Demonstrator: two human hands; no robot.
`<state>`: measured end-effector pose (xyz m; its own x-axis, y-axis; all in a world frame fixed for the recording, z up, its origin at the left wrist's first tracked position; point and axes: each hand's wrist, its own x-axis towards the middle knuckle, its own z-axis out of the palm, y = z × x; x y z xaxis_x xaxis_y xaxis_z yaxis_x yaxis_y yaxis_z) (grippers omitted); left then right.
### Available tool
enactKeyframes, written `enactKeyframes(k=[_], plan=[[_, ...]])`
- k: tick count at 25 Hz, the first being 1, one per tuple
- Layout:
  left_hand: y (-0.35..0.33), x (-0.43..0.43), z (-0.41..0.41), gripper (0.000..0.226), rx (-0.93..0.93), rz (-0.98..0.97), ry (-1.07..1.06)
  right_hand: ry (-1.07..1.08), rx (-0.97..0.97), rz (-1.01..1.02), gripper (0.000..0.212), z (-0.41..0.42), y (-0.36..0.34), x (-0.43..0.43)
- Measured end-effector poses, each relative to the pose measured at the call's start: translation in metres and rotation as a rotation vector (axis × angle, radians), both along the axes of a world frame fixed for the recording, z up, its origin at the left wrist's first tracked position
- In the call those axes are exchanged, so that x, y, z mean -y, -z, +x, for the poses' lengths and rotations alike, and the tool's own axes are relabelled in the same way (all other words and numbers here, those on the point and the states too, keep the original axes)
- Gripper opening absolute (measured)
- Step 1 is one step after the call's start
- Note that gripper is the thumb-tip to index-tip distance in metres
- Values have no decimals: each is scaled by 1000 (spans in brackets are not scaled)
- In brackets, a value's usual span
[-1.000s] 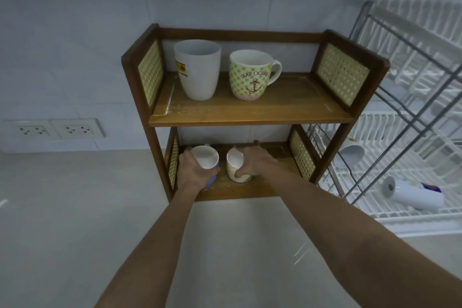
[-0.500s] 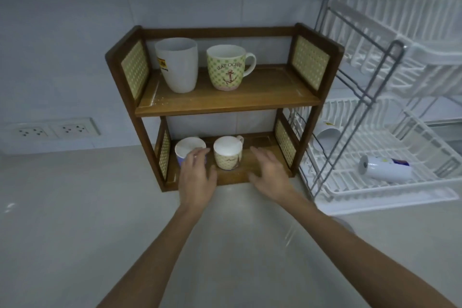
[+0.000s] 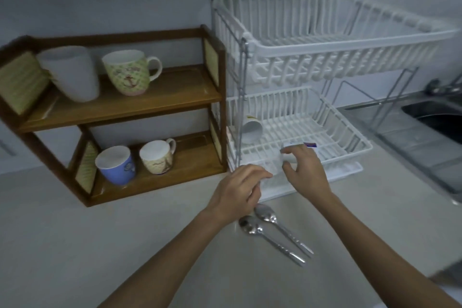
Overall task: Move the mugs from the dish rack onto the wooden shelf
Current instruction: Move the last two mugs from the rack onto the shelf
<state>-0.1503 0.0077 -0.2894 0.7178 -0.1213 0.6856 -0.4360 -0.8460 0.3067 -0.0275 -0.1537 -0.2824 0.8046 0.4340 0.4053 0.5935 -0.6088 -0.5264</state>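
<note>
- White plastic two-tier dish rack [image 3: 325, 47] with metal frame stands just right of the brown wooden two-level shelf [image 3: 140, 105]; both on a pale countertop [image 3: 75, 245].
- Right hand [image 3: 303, 172] is at the front edge of the rack's lower tier. Thumb and fingers [image 3: 292, 151] curl around the near end of a white mug with red-and-blue print [image 3: 308, 144] that lies on its side. Contact looks made, but the frame is blurred, so a firm grasp cannot be confirmed.
- Left hand [image 3: 237, 192] hovers just left of the right hand, in front of the rack's drip tray. Fingers loosely curled, narrow gap, nothing held.
- Second white mug with a yellow mark [image 3: 252, 129] lies tipped over in the lower tier, beyond and left of the right-hand fingertips, apart from them.
- Upper shelf level: tall plain white cup [image 3: 72, 74] and green patterned mug with anchor motif [image 3: 127, 72], upright, side by side.
- Lower shelf level: blue mug with white interior [image 3: 116, 166] and cream patterned mug [image 3: 157, 156], upright, close together, well left of both hands.
- Two metal spoons [image 3: 272, 230] lie side by side on the countertop, just below the left hand, bowls toward the fingers.
- Steel sink [image 3: 440, 120] at far right.
</note>
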Motion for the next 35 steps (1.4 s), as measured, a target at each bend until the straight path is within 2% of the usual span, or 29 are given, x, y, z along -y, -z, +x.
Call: enactKeyframes(k=[2, 5, 7, 9, 11, 13, 15, 17, 20, 24, 28, 32, 35], plan=[[-7, 22, 30, 33, -20, 11, -22, 49, -23, -92, 33, 42, -1, 21], [-15, 39, 82, 49, -215, -69, -286, 79, -226, -291, 54, 103, -6, 43], [-15, 40, 121, 65, -401, -221, -503, -38, -415, -498, 76, 137, -9, 52], [-13, 33, 154, 82, -603, -376, -691, -195, -540, -610, 90, 161, -6, 54], [-8, 24, 179, 89, -718, -415, -838, -301, -604, -610, 90, 172, 0, 55], [1, 15, 199, 89, -753, -381, -933, -374, -639, -545, 79, 179, 7, 56], [10, 11, 215, 90, -789, -443, -979, -412, -660, -466, 68, 180, 17, 57], [17, 12, 230, 91, -766, -569, -1045, -413, -643, -403, 65, 180, 24, 58], [24, 18, 242, 82, -567, -741, -1144, -399, -603, -343, 66, 180, 29, 58], [24, 19, 234, 73, -427, -802, -1163, -372, -635, -210, 60, 178, 26, 57], [8, 18, 215, 78, -398, -686, -1140, -325, -645, -51, 50, 175, 17, 62], [-22, 29, 199, 84, -404, -664, -968, -219, -608, 118, 48, 173, -3, 71], [-48, 43, 182, 84, -422, -628, -860, -180, -501, 24, 53, 169, -36, 77]])
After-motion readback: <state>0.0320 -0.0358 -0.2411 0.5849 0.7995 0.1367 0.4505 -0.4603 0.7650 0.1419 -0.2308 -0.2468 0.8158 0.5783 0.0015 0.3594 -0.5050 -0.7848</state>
